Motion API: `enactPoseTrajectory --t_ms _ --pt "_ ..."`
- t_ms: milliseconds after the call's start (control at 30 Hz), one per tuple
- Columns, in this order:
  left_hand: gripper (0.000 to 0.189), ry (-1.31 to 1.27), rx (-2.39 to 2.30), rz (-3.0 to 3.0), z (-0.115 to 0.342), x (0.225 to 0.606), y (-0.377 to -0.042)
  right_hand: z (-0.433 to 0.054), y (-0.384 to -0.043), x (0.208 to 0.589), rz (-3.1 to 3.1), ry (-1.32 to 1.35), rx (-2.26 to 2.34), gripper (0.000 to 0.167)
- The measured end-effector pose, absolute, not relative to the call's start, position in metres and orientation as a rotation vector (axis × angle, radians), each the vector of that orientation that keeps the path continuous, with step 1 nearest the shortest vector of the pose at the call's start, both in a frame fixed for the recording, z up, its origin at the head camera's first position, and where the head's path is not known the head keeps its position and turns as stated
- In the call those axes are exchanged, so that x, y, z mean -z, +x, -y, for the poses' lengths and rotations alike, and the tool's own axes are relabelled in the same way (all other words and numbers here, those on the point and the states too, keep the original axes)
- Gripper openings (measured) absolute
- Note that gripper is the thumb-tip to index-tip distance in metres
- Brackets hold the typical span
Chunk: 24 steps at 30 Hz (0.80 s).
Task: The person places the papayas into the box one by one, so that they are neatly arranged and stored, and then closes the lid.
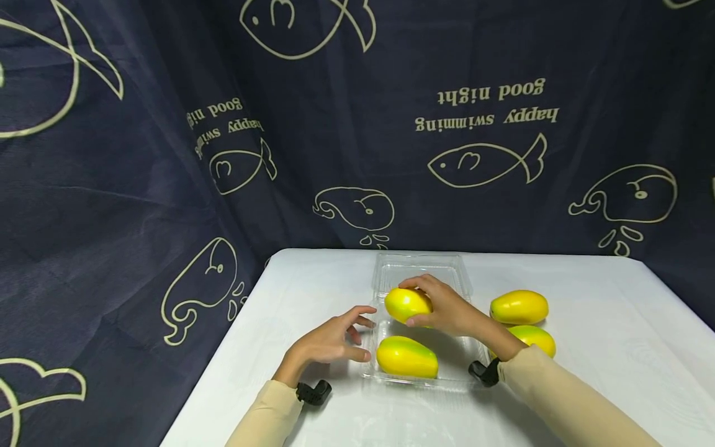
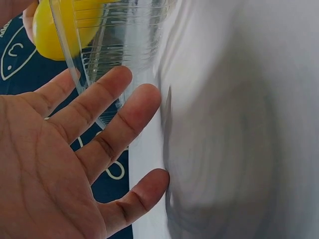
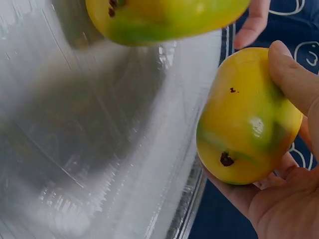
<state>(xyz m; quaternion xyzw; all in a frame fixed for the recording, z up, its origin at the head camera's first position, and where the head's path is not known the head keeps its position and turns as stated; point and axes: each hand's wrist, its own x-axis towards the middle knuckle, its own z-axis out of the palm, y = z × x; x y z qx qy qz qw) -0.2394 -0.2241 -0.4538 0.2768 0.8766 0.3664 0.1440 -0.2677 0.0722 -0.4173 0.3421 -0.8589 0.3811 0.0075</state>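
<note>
My right hand (image 1: 444,307) grips a yellow-green mango (image 1: 404,303) above the far part of a clear plastic box (image 1: 455,357). In the right wrist view, thumb and fingers wrap this mango (image 3: 249,119), whose brown stem spot shows. A second mango (image 1: 406,358) lies in the near part of the box. My left hand (image 1: 335,338) is spread beside the box's left wall, holding nothing. From the left wrist, its fingers look nearly straight beside the clear wall (image 2: 119,35); whether they touch it I cannot tell.
Right of the box, two more mangoes lie on the white table (image 1: 603,372): a farther one (image 1: 519,307) and a nearer one (image 1: 533,337), partly hidden by my right forearm. The box's clear lid (image 1: 419,261) lies folded back behind it. A dark printed curtain (image 1: 357,136) hangs behind.
</note>
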Motion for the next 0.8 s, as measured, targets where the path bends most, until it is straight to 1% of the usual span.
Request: enactPoseTrajectory --t_ms 367,800 --pt "0.083 0.804 -1.050 -2.533 0.224 0.455 -0.241 -0.067 -0.265 0.424 2.723 1.111 -1.232 0.064" --pt "0.083 0.804 -1.048 -2.534 0.224 0.455 -0.241 -0.061 -0.268 0.430 2.731 1.052 -1.183 0.061"
